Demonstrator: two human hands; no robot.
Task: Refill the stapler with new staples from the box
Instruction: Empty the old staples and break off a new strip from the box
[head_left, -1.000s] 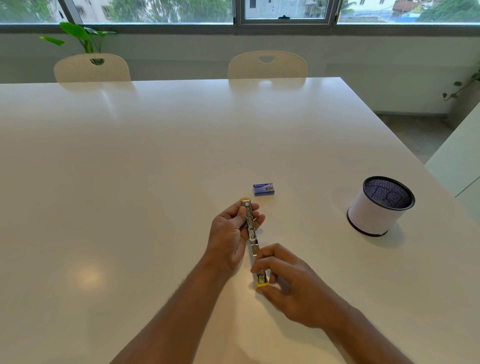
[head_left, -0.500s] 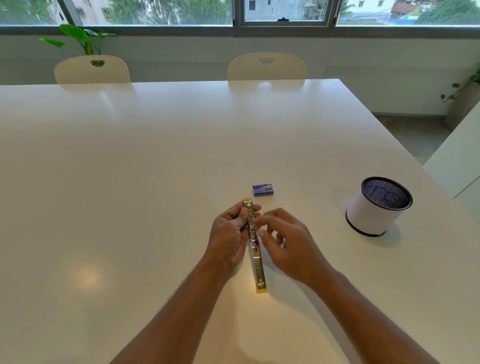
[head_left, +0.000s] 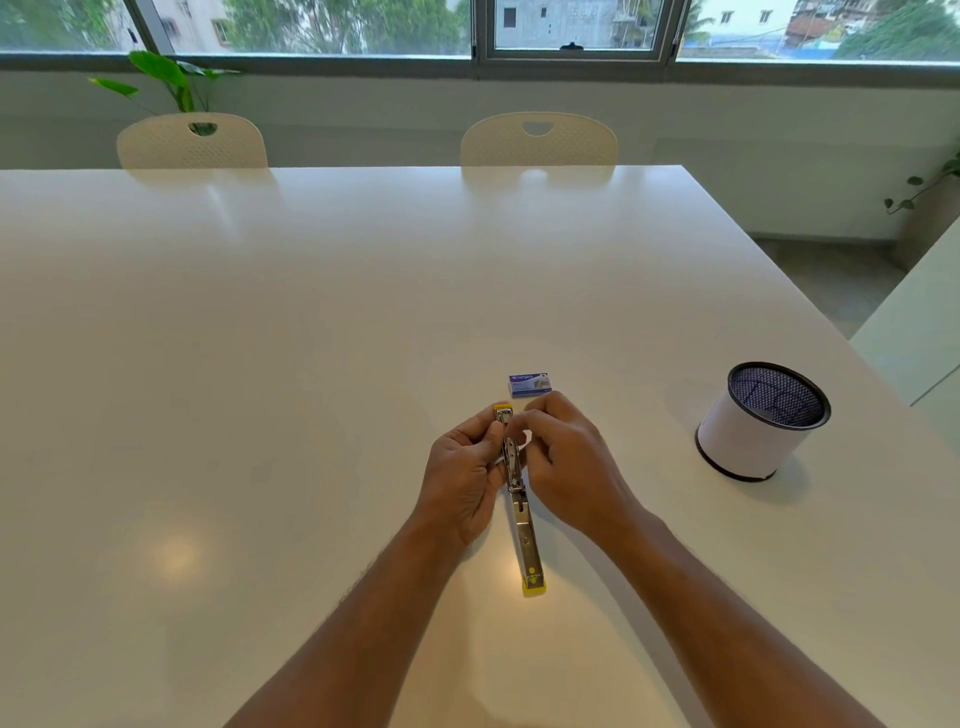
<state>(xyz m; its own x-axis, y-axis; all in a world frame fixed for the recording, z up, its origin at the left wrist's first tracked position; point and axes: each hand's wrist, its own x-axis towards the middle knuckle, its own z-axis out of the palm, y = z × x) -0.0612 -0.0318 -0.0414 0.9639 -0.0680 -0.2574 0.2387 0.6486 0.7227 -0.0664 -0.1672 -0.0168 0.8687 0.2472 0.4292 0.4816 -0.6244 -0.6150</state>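
Note:
A yellow and metal stapler (head_left: 525, 535) lies folded open flat on the white table (head_left: 260, 364), one yellow end near me, the other far. My left hand (head_left: 465, 475) grips its far half from the left side. My right hand (head_left: 569, 460) has its fingers curled over the same far half, fingertips pinching at the metal channel. What the fingertips hold is too small to tell. The small blue staple box (head_left: 530, 384) sits closed on the table just beyond both hands.
A round mesh pen holder (head_left: 758, 423) with a white wall stands to the right. Two cream chairs (head_left: 537, 140) are tucked in at the far table edge. The table's right edge runs diagonally past the pen holder.
My right hand let go of the stapler's near yellow end and moved up to the far half beside my left hand. The stapler's near half now lies flat on the table.

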